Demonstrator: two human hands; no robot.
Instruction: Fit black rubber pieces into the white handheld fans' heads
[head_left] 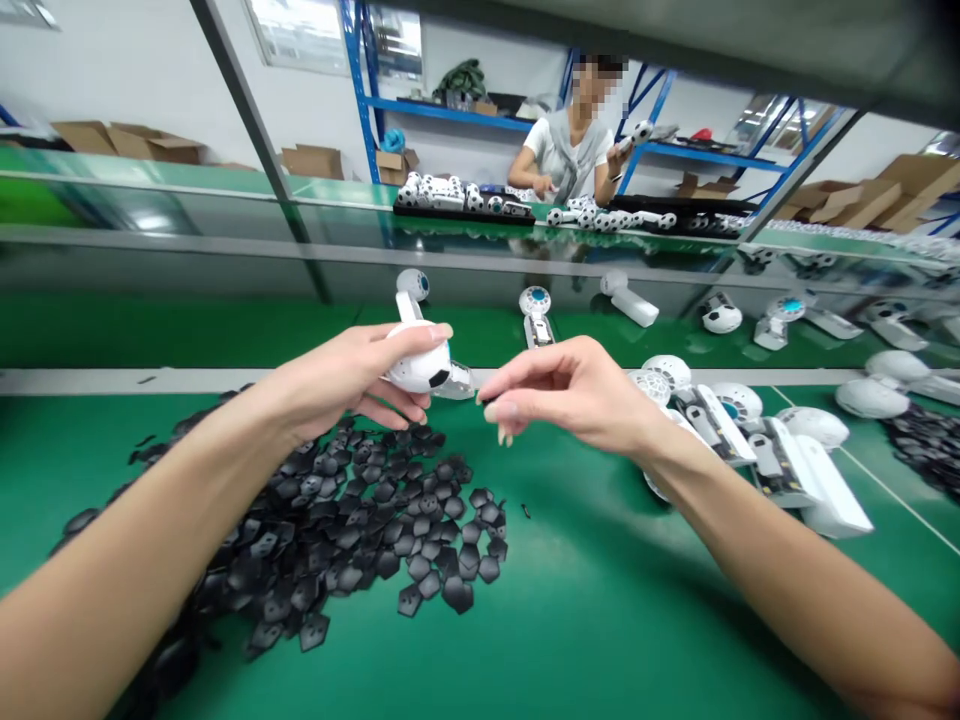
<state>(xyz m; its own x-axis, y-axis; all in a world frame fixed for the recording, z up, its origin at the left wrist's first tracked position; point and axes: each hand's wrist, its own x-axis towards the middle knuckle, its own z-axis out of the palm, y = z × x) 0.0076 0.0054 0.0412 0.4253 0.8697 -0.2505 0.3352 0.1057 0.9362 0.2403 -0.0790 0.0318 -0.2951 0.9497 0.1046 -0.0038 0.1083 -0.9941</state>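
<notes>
My left hand point(390, 375) grips a white plastic ball-shaped housing point(415, 372) with a black pentagon on it, thumb on top. A clear or pale part juts from its right side. Just to the right, my right hand point(559, 395) is closed in a pinch, and a small black piece point(480, 398) shows at its fingertips; its shape is mostly hidden. The fingertips are close to the housing's right end. Below my left hand, a large heap of black pentagon pieces point(352, 530) lies spread over the green table point(600, 620).
Several white housings with open arms point(780, 460) lie by my right forearm. More units, such as a white one point(536, 305), sit on the green conveyor belt point(225, 330) ahead. A co-worker point(570, 150) across it holds a similar unit. Another black heap point(926, 445) lies far right.
</notes>
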